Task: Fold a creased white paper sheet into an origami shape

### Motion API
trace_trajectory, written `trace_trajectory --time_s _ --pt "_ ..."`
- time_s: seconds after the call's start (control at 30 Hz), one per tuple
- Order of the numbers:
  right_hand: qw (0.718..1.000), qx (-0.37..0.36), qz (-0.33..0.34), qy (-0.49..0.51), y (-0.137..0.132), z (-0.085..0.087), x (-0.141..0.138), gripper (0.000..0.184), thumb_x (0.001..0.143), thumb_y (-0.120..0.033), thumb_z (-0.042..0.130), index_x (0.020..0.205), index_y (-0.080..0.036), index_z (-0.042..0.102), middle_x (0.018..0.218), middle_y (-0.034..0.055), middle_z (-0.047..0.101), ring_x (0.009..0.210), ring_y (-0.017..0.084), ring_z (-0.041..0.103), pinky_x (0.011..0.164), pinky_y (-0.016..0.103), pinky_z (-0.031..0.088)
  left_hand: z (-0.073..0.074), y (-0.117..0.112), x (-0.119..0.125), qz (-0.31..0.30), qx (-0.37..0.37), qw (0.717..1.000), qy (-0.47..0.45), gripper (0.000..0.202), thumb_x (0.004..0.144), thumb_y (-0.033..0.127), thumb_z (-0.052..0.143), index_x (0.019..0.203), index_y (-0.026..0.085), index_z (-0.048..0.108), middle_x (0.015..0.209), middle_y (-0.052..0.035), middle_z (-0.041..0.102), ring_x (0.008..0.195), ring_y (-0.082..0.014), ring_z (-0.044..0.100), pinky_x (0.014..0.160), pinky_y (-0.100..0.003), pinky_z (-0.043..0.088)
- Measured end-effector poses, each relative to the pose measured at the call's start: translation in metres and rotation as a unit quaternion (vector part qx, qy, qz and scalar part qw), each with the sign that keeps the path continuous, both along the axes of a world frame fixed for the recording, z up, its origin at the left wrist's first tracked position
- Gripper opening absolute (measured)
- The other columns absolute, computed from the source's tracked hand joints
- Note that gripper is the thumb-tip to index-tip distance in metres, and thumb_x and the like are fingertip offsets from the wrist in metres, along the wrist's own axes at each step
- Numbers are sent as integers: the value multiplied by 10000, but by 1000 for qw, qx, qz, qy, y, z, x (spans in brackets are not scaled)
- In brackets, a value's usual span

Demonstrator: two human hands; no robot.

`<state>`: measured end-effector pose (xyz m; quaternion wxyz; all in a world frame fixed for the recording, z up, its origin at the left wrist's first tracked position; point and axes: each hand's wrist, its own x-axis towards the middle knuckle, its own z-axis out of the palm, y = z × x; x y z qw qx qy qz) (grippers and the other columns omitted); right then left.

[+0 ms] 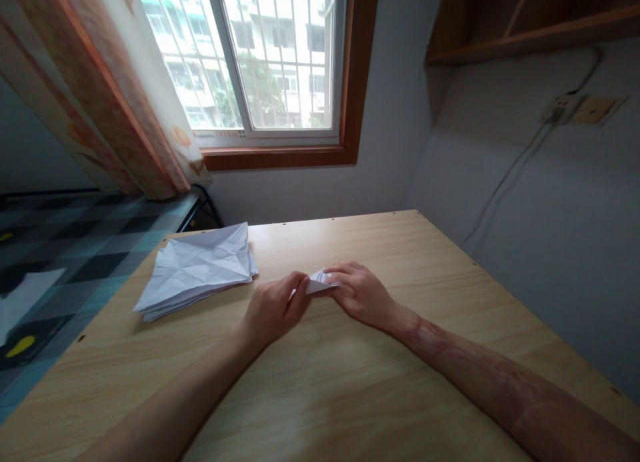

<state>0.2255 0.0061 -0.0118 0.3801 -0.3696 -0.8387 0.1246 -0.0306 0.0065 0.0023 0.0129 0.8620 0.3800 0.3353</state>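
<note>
While both hands meet at the middle of the table (380, 395), a small folded paper (320, 283) sits pinched between them, just above the wood. Left hand (273, 309) has thumb and fingers closed on the paper's near end; right hand (361, 292) curls its fingers down over the far end, pressing it. Left of the folded paper, well apart, lies 1 stack of creased white sheets (200, 269). Behind the table, a window (270, 55) and a curtain (100, 89). Such a piece looks light, thin and limp, easily crumpled or torn, so it is probably best held at its folded edges, where layers stiffen it.
</note>
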Motion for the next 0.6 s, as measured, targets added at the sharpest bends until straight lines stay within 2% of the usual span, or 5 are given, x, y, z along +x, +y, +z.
trace_trajectory --time_s 0.07,0.17,0.3,0.47,0.6 --pt "997 -18 -7 77 1 0 0 120 1065 -266 677 1077 -243 794 1186 65 828 1161 246 730 1089 410 526 0 2 -2 -12 -44 997 -67 199 1116 333 495 1009 225 623 794 -18 728 646 -164 689 606 -266 477" --pt "975 -101 -35 194 3 -4 1 242 1069 -414 689 982 -216 797 986 56 821 950 237 730 899 359 564 1 7 -4 -43 -139 974 -172 233 1136 372 496 1016 223 628 794 -10 756 705 -164 746 665 -250 536" --pt "929 -223 -16 294 9 -13 1 313 1028 -521 724 1053 -218 797 955 29 805 857 221 718 738 301 547 3 13 -3 -74 -242 937 -242 276 1110 451 585 1007 209 670 827 -19 783 775 -177 782 704 -253 567" --pt "934 -272 11 233 14 -14 2 257 1018 -452 730 1075 -221 828 995 24 821 870 225 724 736 300 537 2 16 2 -133 -365 891 -236 351 995 465 765 1209 199 684 965 -43 801 879 -195 754 750 -277 579" --pt "964 -229 1 139 13 -8 1 152 1014 -338 739 1041 -221 832 968 21 816 874 219 718 776 315 516 -1 18 3 -127 -349 914 -163 346 976 445 774 1196 182 728 841 -1 723 702 -143 629 623 -243 467"
